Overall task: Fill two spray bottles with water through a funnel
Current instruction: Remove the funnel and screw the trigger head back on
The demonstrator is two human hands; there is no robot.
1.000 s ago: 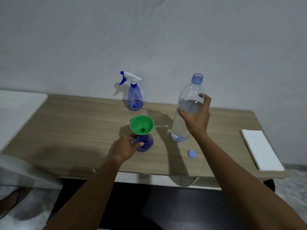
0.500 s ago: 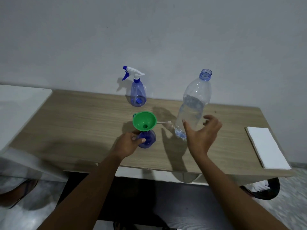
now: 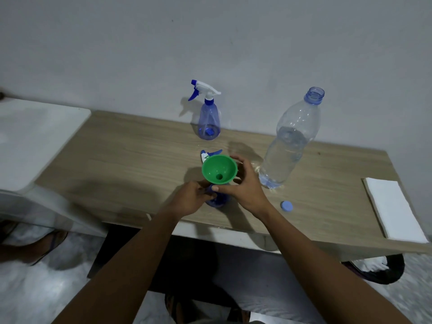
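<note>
On the wooden table, left hand grips the spray bottle while right hand holds its funnel.

The wooden table in front of me stands against a plain pale wall, and a folded white cloth lies flat at its right end, reaching the front edge. A white surface sits just beside the table's left end on my left. Under the right end I see a dark round container with something white in it, on a pale mottled floor.
</note>
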